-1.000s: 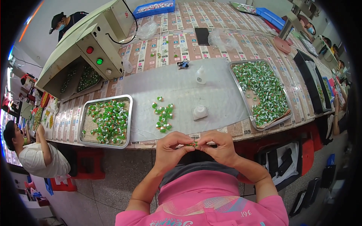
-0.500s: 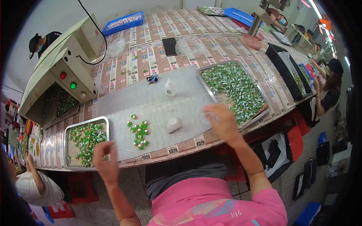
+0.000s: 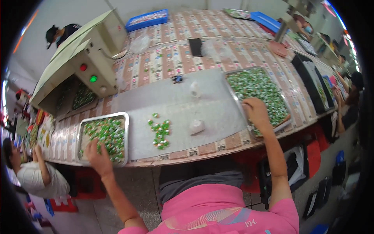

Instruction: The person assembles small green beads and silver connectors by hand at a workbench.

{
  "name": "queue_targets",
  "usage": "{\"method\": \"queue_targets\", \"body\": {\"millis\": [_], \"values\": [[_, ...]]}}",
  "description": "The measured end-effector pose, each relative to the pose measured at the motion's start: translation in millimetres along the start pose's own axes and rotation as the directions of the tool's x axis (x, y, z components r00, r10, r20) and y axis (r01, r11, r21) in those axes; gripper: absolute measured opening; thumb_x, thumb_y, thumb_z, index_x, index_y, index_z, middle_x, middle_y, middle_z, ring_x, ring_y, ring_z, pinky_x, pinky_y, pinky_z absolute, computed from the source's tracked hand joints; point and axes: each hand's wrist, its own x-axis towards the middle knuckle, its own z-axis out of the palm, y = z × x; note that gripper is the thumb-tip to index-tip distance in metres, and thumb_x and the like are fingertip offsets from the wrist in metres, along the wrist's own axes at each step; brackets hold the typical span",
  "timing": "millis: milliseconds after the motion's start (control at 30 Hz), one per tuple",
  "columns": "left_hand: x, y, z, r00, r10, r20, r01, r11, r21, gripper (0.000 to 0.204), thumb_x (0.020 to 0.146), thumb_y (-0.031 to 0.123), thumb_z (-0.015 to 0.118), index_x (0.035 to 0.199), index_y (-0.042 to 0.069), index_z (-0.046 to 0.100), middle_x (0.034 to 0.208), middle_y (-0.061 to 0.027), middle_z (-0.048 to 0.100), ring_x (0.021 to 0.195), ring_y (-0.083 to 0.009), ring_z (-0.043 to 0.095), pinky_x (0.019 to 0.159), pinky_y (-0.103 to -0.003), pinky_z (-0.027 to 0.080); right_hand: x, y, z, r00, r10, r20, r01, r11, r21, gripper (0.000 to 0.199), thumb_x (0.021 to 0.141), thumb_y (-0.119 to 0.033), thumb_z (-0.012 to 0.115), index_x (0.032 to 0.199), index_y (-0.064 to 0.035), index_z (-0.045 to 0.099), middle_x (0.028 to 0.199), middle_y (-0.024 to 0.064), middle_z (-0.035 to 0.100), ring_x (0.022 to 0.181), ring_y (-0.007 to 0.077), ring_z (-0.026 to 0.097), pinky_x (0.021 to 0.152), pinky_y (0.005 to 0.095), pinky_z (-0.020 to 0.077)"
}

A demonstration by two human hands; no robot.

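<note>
My left hand (image 3: 99,159) is over the near side of a metal tray (image 3: 127,136) of small green, white and orange beads or pieces (image 3: 107,132). Its thumb and fingers are apart, with nothing visible between them. At the near left edge of a second, fuller tray (image 3: 231,90) is my right hand (image 3: 258,114). Its fingers are curled together; whatever is between the tips is too small or hidden to name. A loose cluster of green pieces (image 3: 160,132) lies on the grey mat (image 3: 179,146) between the trays. Beside it sit a small white lump (image 3: 197,126) and a white squeeze bottle (image 3: 195,89).
A beige machine (image 3: 70,66) with red and green buttons stands at the left, a tray of pieces inside its opening. Farther back are a blue bin (image 3: 147,21), a dark flat pad (image 3: 195,47) and clear plastic bags (image 3: 216,50). A long black box (image 3: 311,84) stands at the right.
My left hand has moved from the left tray's near right corner in over its pieces. My right hand has moved to the right tray's edge. The whole view has shifted.
</note>
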Motion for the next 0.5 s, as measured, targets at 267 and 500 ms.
{"method": "queue_targets", "body": {"millis": [267, 500], "values": [[-28.6, 60.8, 16.0, 0.950, 0.233, 0.208, -0.108, 0.870, -0.481, 0.019, 0.078, -0.004, 0.062, 0.095, 0.003, 0.067, 0.099, -0.0126, 0.063, 0.094, -0.0305, 0.058, 0.082, -0.039, 0.047, -28.9, -103.6, 13.5, 0.932, 0.249, 0.262, -0.362, 0.644, 0.674, 0.014, 0.089, -0.002, 0.062, 0.102, 0.0033, 0.064, 0.096, 0.0034, 0.064, 0.089, 0.0105, 0.061, 0.080, 0.0242, 0.0489], [-29.7, 73.8, 39.2, 0.857, 0.432, 0.282, -0.199, 0.781, -0.592, 0.017, 0.077, -0.004, 0.062, 0.092, 0.002, 0.066, 0.096, -0.0105, 0.065, 0.091, -0.0309, 0.058, 0.078, -0.039, 0.048, -42.1, -150.1, 28.0, 0.886, 0.107, 0.452, -0.447, 0.462, 0.766, 0.018, 0.087, 0.000, 0.065, 0.105, 0.0019, 0.064, 0.099, 0.0046, 0.065, 0.091, 0.0107, 0.062, 0.081, 0.0239, 0.0497]]}}
